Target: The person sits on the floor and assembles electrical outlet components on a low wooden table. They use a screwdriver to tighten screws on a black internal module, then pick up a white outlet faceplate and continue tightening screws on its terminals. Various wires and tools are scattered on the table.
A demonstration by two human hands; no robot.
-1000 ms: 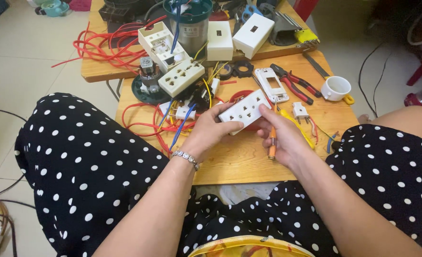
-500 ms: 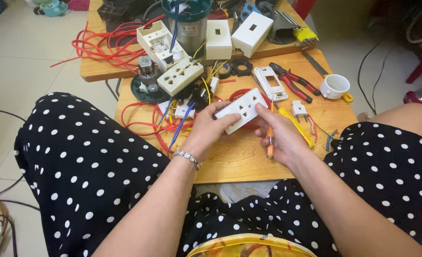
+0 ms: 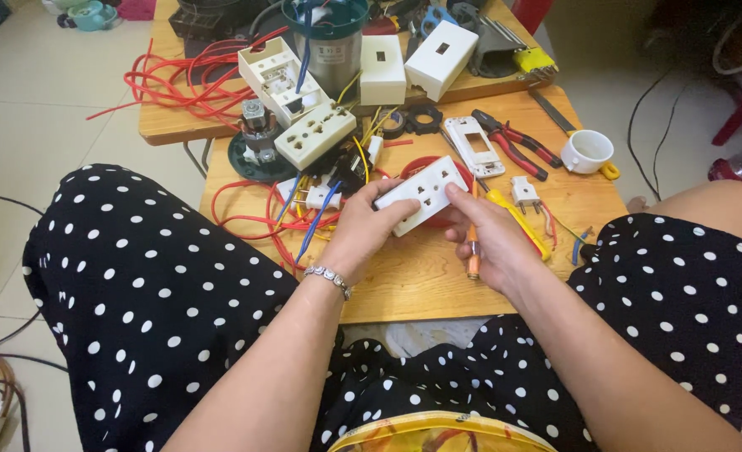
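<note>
I'm watching the left hand [image 3: 361,228] pinching the white socket plate [image 3: 422,194] above the table [image 3: 421,280] while the right hand [image 3: 490,243] is clutching an orange screwdriver [image 3: 472,251] (shaft hidden), so the plate risks slipping onto the red wires [image 3: 245,213].

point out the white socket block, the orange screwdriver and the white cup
white socket block [image 3: 421,197], head view, its holed front face
orange screwdriver [image 3: 472,255], head view, its handle
white cup [image 3: 587,151], head view, its rim

White label [image 3: 327,55] on grey cylinder [image 3: 331,67] (far table edge).
</note>
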